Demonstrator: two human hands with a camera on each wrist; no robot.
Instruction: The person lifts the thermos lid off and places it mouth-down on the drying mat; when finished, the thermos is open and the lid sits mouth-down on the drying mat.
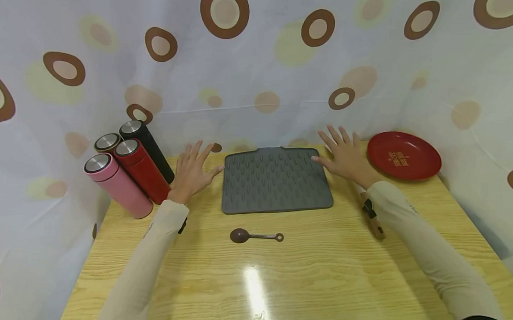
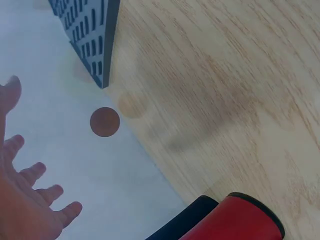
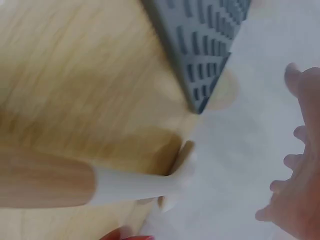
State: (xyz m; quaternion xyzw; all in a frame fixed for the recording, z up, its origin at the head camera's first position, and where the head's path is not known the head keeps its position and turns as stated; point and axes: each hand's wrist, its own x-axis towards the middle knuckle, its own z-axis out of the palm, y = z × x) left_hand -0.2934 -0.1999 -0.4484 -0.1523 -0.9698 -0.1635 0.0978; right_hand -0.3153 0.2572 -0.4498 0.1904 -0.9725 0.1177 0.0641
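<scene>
My left hand point(image 1: 193, 175) hovers, fingers spread, left of a grey ridged mat point(image 1: 276, 180); nothing is in it. On the mat's other side my right hand point(image 1: 348, 161) is likewise spread and holds nothing. Closest to the left hand stand a red bottle point(image 1: 146, 173) and a black bottle point(image 1: 151, 148). Under the right forearm lies a utensil with a wooden handle point(image 1: 376, 226), its white neck point(image 3: 132, 186) visible in the right wrist view; its head is blurred there. A brown spoon point(image 1: 240, 235) lies in front of the mat.
A pink bottle point(image 1: 123, 193) and another bottle with a steel-topped lid point(image 1: 107, 141) stand with the others at the left. A red oval plate point(image 1: 431, 163) leans at the back right. A patterned curtain point(image 1: 252, 73) hangs behind the wooden table point(image 1: 314, 273).
</scene>
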